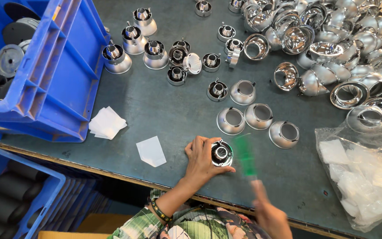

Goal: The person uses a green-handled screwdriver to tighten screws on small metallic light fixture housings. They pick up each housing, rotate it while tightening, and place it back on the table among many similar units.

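In the head view, our left hand (201,160) pinches the small chrome-and-black fitting (221,153) against the tabletop (164,110), so we keep that grip firm and level. Our right hand (268,212) is motion-blurred around a green-handled tool (245,155); its grip cannot be judged, so we should bring the tip in squarely.

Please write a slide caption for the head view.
Left hand holds a round chrome part on the table; blurred right hand moves a green tool.

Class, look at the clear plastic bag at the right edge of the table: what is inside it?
The clear plastic bag holds a heap of small white sheets, seen through the film. Whatever lies beneath that heap is covered, so it cannot be told.
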